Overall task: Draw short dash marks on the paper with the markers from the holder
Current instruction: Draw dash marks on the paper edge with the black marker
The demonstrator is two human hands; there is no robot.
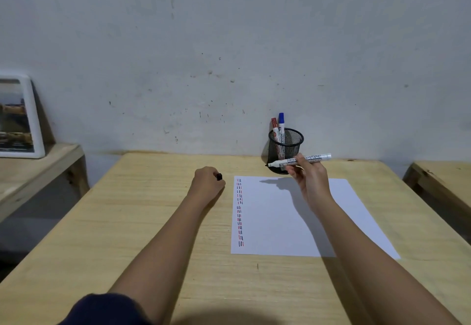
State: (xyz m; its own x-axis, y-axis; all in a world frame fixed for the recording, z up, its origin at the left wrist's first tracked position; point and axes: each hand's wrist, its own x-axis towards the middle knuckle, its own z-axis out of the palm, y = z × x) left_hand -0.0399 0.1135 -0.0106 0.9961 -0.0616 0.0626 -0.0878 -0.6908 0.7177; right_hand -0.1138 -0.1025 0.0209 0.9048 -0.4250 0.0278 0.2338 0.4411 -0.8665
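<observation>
A person's right hand [309, 179] pinches an uncapped marker [299, 160] level above the paper's [288, 220] far edge, just before the mesh holder [285, 150]; the left hand [207, 183], fisted around the black cap [219, 177], rests left of the sheet, whose dashes [240, 212] line its left margin.

Head view, single camera: worn at the person's head, looking forward and down over the wooden table [158, 222] toward the wall [229, 44] behind its far edge. Wide-angle, close; both forearms enter from the near edge. Paper [280, 222] lies right of centre.
</observation>
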